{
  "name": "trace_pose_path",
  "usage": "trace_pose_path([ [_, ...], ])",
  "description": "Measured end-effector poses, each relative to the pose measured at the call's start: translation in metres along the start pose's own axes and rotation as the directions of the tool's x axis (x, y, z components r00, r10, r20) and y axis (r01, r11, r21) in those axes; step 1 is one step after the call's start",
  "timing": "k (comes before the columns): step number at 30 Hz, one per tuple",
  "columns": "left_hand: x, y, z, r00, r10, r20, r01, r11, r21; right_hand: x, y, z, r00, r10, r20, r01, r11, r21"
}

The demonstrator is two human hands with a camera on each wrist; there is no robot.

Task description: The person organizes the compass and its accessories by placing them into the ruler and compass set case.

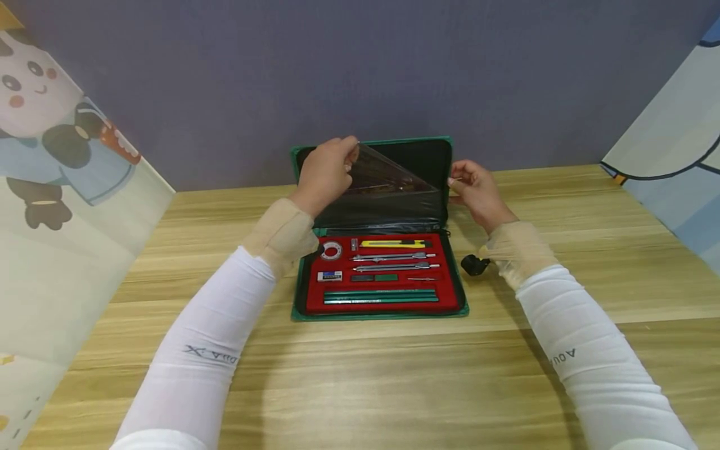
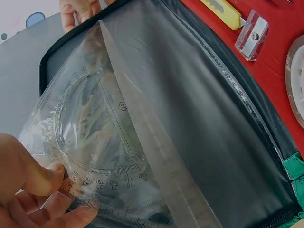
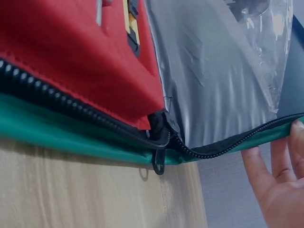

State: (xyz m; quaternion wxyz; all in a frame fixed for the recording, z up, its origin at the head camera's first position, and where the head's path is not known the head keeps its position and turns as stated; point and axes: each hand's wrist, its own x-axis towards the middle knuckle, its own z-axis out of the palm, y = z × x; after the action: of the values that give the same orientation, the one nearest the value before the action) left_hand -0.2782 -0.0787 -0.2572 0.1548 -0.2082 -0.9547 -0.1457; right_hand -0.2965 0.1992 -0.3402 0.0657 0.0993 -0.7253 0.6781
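Observation:
A green zip case [image 1: 382, 317] lies unfolded on the table, its black-lined lid [image 1: 430, 156] raised against the grey wall. My left hand [image 1: 329, 172] pinches the edge of a clear plastic set square [image 2: 107, 171] with protractor and ruler markings. The set square stands slanted at the lid's black pocket [image 2: 199, 118]; wrinkled clear plastic shows around it, and how much is inside the pocket I cannot tell. At the lid's right edge, my right hand [image 1: 478, 190] holds the green border between thumb and fingers.
The red tray [image 1: 450, 294] holds a yellow utility knife [image 1: 390, 244], a pencil sharpener [image 2: 252, 35], a white ring [image 1: 332, 251], two metal compasses [image 1: 394, 257], an eraser [image 1: 329, 276] and green pencils [image 1: 379, 297]. A zip pull [image 3: 159, 161] hangs at the hinge corner.

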Motion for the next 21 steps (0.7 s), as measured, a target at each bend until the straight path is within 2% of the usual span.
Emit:
trace_pose_path([
  [15,0.0029,0.0003,0.0012,1.000,-0.004,0.011,0.004,1.000,0.002,0.0014,0.0013,0.0013,1.000,0.005,-0.018,-0.006,0.998,-0.058],
  [21,0.0036,0.0003,0.0021,1.000,-0.003,0.020,0.003,1.000,-0.004,-0.0001,0.0001,0.0011,1.000,0.005,-0.004,-0.006,0.999,-0.036],
])
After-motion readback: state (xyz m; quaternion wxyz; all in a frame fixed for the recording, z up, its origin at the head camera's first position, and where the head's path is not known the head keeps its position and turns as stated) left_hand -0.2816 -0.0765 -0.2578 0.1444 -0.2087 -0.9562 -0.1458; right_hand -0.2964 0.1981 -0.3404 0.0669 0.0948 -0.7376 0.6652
